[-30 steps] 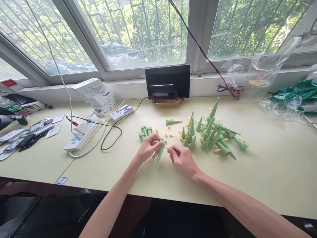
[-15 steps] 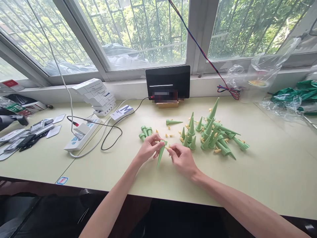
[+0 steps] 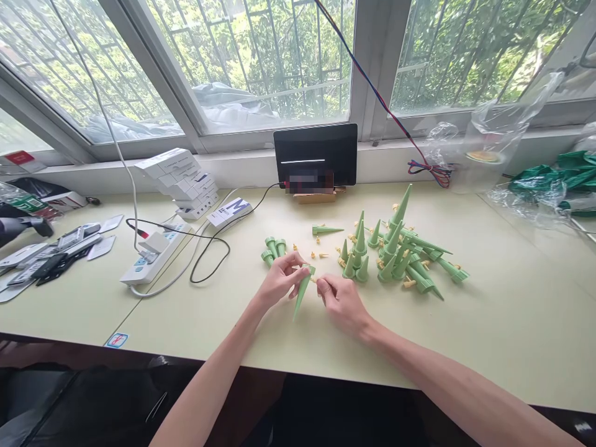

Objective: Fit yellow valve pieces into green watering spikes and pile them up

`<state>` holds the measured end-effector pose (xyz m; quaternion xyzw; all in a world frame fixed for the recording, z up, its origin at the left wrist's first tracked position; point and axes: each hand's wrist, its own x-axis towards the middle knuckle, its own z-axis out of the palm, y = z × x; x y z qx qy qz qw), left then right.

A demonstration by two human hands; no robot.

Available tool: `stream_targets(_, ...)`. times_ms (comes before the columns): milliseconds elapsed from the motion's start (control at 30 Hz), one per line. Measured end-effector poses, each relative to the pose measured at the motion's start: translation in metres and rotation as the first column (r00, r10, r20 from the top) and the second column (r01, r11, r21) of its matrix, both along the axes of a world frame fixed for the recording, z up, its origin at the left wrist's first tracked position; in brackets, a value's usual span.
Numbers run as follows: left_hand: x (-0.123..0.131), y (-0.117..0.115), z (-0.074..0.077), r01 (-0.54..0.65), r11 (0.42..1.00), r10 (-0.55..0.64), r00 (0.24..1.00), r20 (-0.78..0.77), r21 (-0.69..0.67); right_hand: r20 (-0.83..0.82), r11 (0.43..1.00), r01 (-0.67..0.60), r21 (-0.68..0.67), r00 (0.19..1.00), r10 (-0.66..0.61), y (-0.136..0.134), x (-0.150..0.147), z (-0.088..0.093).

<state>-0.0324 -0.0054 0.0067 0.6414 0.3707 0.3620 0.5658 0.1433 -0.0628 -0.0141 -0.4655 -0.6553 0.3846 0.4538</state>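
My left hand (image 3: 280, 280) pinches a green cone (image 3: 302, 294) by its wide top, the point hanging down toward me. Against the cone's right side, my right hand (image 3: 343, 302) grips a small yellow piece (image 3: 313, 279), mostly covered by the fingers. Several tiny yellow parts (image 3: 323, 256) lie just beyond the hands. A single green cone (image 3: 328, 230) rests on its side farther back. Upright green pieces (image 3: 280, 246) stand behind my left hand. Many more green cones (image 3: 393, 239), some with yellow parts attached, are heaped to the right.
A dark tablet (image 3: 316, 146) leans by the window. On the left are a power strip (image 3: 144, 268) with cables, stacked white boxes (image 3: 177, 174) and a pile of flat packages (image 3: 65, 248). Clear plastic wrapping (image 3: 493, 143) and green bags (image 3: 549, 174) sit at right.
The cone's tip has swung slightly down and left. The fingers of my right hand have turned and closed further over the yellow piece.
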Motion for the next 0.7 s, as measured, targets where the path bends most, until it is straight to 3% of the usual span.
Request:
stream_targets(367,0.0011,-0.0001,-0.0001,0.004,1.000,-0.004,1.000,0.003,0.020,-0.031,1.000,-0.011,-0.025,0.999,0.010,0.0005,0.0004,-0.0003)
stream_targets(700,0.0046,-0.0038,0.0050,-0.011,1.000,0.012,1.000,0.027,-0.011,-0.077,0.998,0.046,0.046,0.996,-0.043,-0.0016,0.0003,0.0001)
